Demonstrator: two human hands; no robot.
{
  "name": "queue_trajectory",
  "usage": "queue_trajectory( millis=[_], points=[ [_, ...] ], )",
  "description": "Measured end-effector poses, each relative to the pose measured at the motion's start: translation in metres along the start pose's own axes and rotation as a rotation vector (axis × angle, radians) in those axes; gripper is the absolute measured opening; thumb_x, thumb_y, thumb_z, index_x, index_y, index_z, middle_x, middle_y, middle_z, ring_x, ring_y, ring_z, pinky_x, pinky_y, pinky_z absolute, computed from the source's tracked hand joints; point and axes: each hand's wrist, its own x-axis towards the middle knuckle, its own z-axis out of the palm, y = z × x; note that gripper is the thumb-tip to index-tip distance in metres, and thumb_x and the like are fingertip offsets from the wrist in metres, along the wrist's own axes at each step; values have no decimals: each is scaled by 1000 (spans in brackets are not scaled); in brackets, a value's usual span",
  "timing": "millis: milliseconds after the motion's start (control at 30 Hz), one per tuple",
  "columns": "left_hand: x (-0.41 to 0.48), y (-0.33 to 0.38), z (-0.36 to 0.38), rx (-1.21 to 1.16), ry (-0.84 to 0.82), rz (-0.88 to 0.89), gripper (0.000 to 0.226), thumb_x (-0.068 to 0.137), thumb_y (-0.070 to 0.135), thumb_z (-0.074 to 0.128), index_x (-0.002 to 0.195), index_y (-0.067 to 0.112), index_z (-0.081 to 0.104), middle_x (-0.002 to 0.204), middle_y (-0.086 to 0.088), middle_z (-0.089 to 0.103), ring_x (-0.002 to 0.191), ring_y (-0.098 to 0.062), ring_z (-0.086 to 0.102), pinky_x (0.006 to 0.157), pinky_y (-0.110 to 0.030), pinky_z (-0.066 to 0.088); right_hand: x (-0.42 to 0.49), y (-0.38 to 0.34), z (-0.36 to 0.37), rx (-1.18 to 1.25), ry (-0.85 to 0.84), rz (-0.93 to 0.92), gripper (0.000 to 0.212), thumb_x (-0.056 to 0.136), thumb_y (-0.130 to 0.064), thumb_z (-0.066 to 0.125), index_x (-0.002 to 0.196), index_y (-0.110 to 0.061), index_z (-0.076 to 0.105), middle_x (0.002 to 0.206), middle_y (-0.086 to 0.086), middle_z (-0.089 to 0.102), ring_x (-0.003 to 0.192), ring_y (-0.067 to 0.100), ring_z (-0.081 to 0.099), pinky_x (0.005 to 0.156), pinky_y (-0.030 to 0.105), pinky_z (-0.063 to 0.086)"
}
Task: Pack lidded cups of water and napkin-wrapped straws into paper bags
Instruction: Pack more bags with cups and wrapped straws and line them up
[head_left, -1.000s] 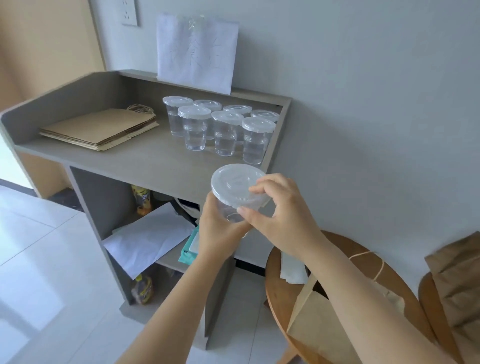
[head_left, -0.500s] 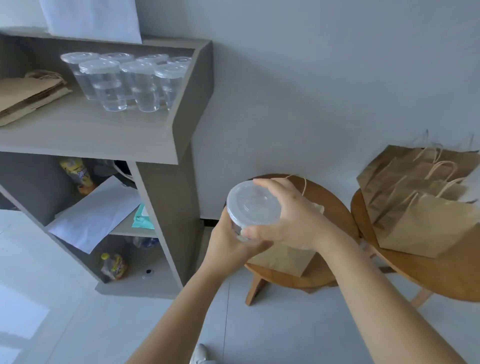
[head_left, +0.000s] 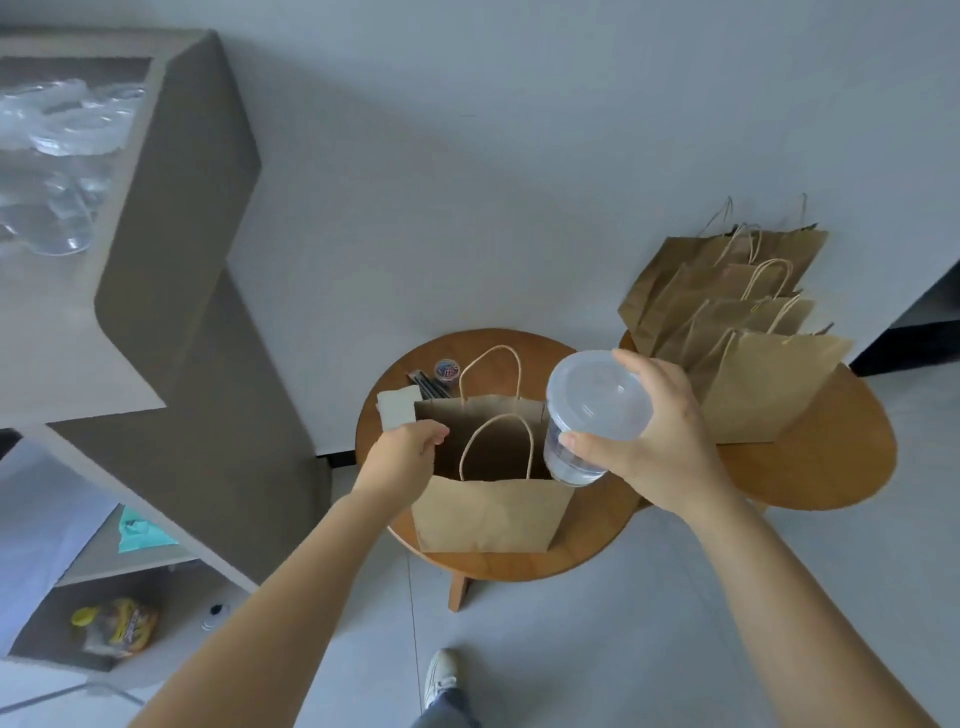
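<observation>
Right hand gripping clear round-lidded cup, left hand pinching kraft bag rim (twisted handles)

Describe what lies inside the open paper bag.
Only the dark inner back wall shows inside the open paper bag; nothing packed is visible. Its front wall and shadow hide the bottom.

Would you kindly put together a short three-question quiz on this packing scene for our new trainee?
1. True or false: the right hand holds the clear lidded plastic cup of water.
2. The left hand grips the open brown paper bag at its: A) handle, B) left rim, C) base.
3. Short answer: what does that bag stand on?
Key: 1 true; 2 B; 3 the round wooden table.
</observation>
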Motion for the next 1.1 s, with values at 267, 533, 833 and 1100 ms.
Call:
queue_trajectory(
  millis=[267, 533, 833, 1100],
  points=[
    [64, 13, 23, 522, -396, 231, 98, 72, 77, 53, 147, 18, 28, 156, -4, 22, 146, -31, 4, 116, -52, 3, 60, 12, 34, -65, 121, 116, 98, 59, -46, 84, 140, -30, 32, 134, -6, 33, 110, 6, 37, 84, 27, 44],
    [77, -9, 33, 620, -376, 361, 125, 53, 96, 40, 152, 27, 7, 159, -1, 8, 144, -34, -14, 115, -56, -5, 66, 37, 117, -256, -344, 107, 106, 55, -65, 75, 140, -33, 22, 127, -6, 33, 112, 9, 38, 84, 22, 47],
    [66, -23, 26, 669, -324, 378, 116, 59, 93, 40, 147, 19, 28, 157, 1, 19, 146, -27, -3, 116, -51, -2, 69, 60, 162, -724, -805, 59, 107, 68, -57, 69, 147, -16, 10, 141, 11, 24, 127, 29, 32, 100, 36, 41],
    [67, -24, 25, 651, -390, 310, 116, 66, 86, 45, 151, 11, 17, 160, -6, 3, 145, -29, -17, 114, -54, -10, 90, 93, 217, -918, -1034, 72, 98, 81, -42, 65, 149, -12, 2, 144, 20, 23, 124, 40, 40, 100, 47, 38]
  ],
)
